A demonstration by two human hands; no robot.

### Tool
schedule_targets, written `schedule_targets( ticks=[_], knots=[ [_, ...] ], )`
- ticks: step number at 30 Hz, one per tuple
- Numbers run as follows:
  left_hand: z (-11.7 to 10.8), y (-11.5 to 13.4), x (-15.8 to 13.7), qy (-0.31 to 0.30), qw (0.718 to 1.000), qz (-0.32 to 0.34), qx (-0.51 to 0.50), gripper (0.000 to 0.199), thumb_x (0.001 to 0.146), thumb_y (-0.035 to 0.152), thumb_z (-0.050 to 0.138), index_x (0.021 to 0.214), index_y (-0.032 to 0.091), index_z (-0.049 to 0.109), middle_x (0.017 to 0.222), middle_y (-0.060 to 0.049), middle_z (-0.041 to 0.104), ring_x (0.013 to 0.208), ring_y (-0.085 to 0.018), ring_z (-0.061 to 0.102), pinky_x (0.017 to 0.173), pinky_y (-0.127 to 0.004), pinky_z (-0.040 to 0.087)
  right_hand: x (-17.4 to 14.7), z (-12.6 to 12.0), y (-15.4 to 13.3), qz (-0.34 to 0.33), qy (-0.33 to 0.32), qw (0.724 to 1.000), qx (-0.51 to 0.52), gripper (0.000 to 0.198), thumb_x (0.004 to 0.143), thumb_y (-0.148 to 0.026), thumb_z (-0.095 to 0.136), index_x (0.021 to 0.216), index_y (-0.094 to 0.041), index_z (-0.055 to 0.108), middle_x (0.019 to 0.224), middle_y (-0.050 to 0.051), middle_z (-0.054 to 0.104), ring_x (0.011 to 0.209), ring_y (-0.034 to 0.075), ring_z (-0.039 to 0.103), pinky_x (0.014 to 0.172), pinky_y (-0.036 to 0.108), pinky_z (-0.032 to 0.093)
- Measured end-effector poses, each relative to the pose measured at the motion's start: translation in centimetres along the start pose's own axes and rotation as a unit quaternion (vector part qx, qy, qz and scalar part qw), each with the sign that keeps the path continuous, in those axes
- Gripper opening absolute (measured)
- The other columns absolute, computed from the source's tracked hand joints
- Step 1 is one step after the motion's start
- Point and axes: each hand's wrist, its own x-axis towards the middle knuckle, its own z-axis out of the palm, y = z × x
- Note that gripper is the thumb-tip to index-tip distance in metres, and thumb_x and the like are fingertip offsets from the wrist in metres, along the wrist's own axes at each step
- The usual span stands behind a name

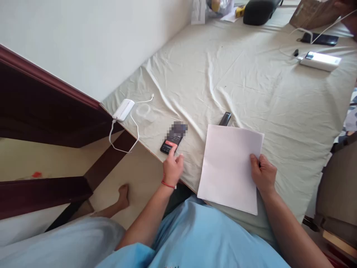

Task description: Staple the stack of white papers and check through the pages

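Note:
My left hand (172, 169) reaches over the near edge of the table, index finger stretched out and its tip at the lower end of a black smartphone (166, 147). The phone lies flat with its screen lit, showing a red bar; its upper part is blurred out. Nothing is held in this hand. My right hand (263, 172) grips the right edge of a stack of blank white paper (231, 167), thumb on top and fingers curled at the side. From under the paper's top edge sticks out one end of a black object (225, 118); the rest is covered.
A white power bank (124, 109) with a cable sits at the table's left edge, near a clear ring-shaped item (143, 110). At the far right are another power bank (320, 61) and a dark phone-like object (320, 39). A black case (259, 12) stands at the back.

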Motion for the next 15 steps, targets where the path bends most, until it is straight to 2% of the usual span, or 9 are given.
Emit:
schedule_targets(
  ticks=[2, 4, 7, 9, 10, 12, 14, 15],
  knots=[
    [-1.2, -0.1, 2.4, -0.018, 0.999, -0.017, -0.032, 0.052, 0.093, 0.030, 0.057, 0.142, 0.012, 0.059, 0.071, -0.002, 0.070, 0.067, -0.020, 0.065, 0.068, -0.030, 0.046, 0.0, 0.0, 0.0, 0.001, 0.001, 1.000, 0.003, 0.043, 0.096, -0.046, 0.050, 0.064, -0.024, 0.032, 0.053, -0.005, 0.037, 0.050, 0.012, 0.034, 0.056, 0.030, 0.025],
    [-1.2, 0.1, 3.2, -0.045, 0.996, -0.023, -0.069, 0.044, 0.093, 0.033, 0.056, 0.131, 0.012, 0.067, 0.070, -0.002, 0.069, 0.069, -0.019, 0.065, 0.068, -0.029, 0.047, 0.0, 0.0, 0.0, 0.004, 0.003, 1.000, 0.010, 0.043, 0.095, -0.046, 0.051, 0.064, -0.024, 0.032, 0.053, -0.005, 0.037, 0.051, 0.012, 0.034, 0.056, 0.030, 0.025],
    [0.7, 1.0, 1.7, -0.120, 0.984, -0.017, -0.133, 0.033, 0.095, 0.039, 0.054, 0.106, 0.014, 0.073, 0.071, -0.003, 0.068, 0.068, -0.018, 0.063, 0.067, -0.029, 0.049, -0.2, -0.3, 0.1, 0.039, -0.006, 0.998, 0.043, 0.044, 0.094, -0.048, 0.054, 0.062, -0.023, 0.037, 0.054, -0.005, 0.039, 0.053, 0.012, 0.035, 0.056, 0.029, 0.027],
    [2.3, 1.8, -0.1, -0.138, 0.976, -0.001, -0.169, 0.035, 0.096, 0.044, 0.055, 0.108, 0.015, 0.071, 0.084, -0.006, 0.072, 0.076, -0.019, 0.066, 0.073, -0.030, 0.052, -0.3, -0.8, 0.2, 0.102, -0.017, 0.987, 0.120, 0.042, 0.093, -0.052, 0.059, 0.066, -0.021, 0.049, 0.058, -0.004, 0.046, 0.056, 0.012, 0.039, 0.055, 0.028, 0.030],
    [2.9, 2.2, -0.9, -0.123, 0.974, 0.009, -0.188, 0.034, 0.096, 0.045, 0.057, 0.108, 0.016, 0.070, 0.095, -0.009, 0.074, 0.087, -0.020, 0.068, 0.081, -0.031, 0.053, -0.4, -1.0, 0.2, 0.144, -0.018, 0.973, 0.179, 0.039, 0.091, -0.053, 0.062, 0.071, -0.020, 0.057, 0.061, -0.003, 0.051, 0.057, 0.012, 0.042, 0.053, 0.027, 0.033],
    [3.5, 2.8, -2.1, -0.113, 0.968, 0.015, -0.221, 0.038, 0.094, 0.048, 0.063, 0.115, 0.016, 0.067, 0.114, -0.014, 0.073, 0.104, -0.023, 0.068, 0.091, -0.034, 0.053, -0.4, -1.5, 0.0, 0.226, -0.010, 0.925, 0.304, 0.035, 0.085, -0.054, 0.071, 0.087, -0.019, 0.069, 0.071, -0.001, 0.064, 0.059, 0.014, 0.051, 0.051, 0.026, 0.039],
    [3.3, 3.3, -2.6, -0.142, 0.952, -0.003, -0.271, 0.047, 0.092, 0.051, 0.067, 0.124, 0.016, 0.063, 0.121, -0.014, 0.071, 0.110, -0.023, 0.067, 0.092, -0.034, 0.053, -0.3, -2.0, -0.5, 0.284, 0.000, 0.876, 0.390, 0.036, 0.079, -0.051, 0.079, 0.097, -0.020, 0.073, 0.081, 0.001, 0.072, 0.062, 0.015, 0.059, 0.052, 0.026, 0.046],
    [3.1, 3.6, -2.8, -0.173, 0.937, -0.020, -0.302, 0.052, 0.091, 0.054, 0.068, 0.127, 0.016, 0.062, 0.118, -0.014, 0.072, 0.108, -0.023, 0.067, 0.091, -0.034, 0.053, -0.3, -2.1, -0.9, 0.300, -0.002, 0.860, 0.412, 0.037, 0.076, -0.049, 0.081, 0.099, -0.021, 0.074, 0.084, 0.002, 0.074, 0.062, 0.015, 0.061, 0.052, 0.027, 0.049]
  ],
)
